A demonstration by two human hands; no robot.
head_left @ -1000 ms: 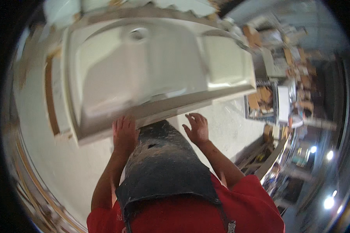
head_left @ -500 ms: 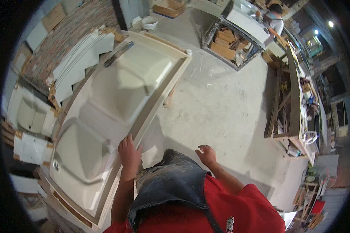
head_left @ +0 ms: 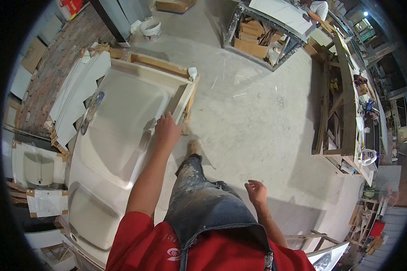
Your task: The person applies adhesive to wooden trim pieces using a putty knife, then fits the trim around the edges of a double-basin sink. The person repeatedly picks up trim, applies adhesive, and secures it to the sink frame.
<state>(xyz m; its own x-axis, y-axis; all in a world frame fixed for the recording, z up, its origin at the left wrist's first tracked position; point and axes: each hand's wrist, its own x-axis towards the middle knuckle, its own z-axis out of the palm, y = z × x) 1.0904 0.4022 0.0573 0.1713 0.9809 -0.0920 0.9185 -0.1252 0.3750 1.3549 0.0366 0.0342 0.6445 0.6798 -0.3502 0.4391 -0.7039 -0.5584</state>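
Note:
A long off-white moulded basin form (head_left: 122, 122), with a large hollow and a smaller hollow (head_left: 92, 217), lies on my left inside a wooden frame (head_left: 185, 97). My left hand (head_left: 168, 132) is at the frame's right side, touching or just above it. Its thumb stands apart from the fingers, and no tool shows in it. Away from the form, over the floor, my right hand (head_left: 257, 193) hangs with loosely bent fingers and holds nothing. A dark long-handled tool (head_left: 93, 113) rests along the form's left edge. A small white object (head_left: 192, 72) sits on the frame's far right corner.
Pale sheets (head_left: 77, 90) lean beside the form's left side. A white bucket (head_left: 150, 30) stands beyond its far end. A metal-edged bin (head_left: 253, 40) holds cardboard scraps. A cluttered wooden workbench (head_left: 343, 95) runs along the right. Another person (head_left: 319, 10) is at the far right.
I have stepped forward along the form, and the view has shifted with me. My left hand has slid farther along the frame toward its far corner. My right hand remains empty.

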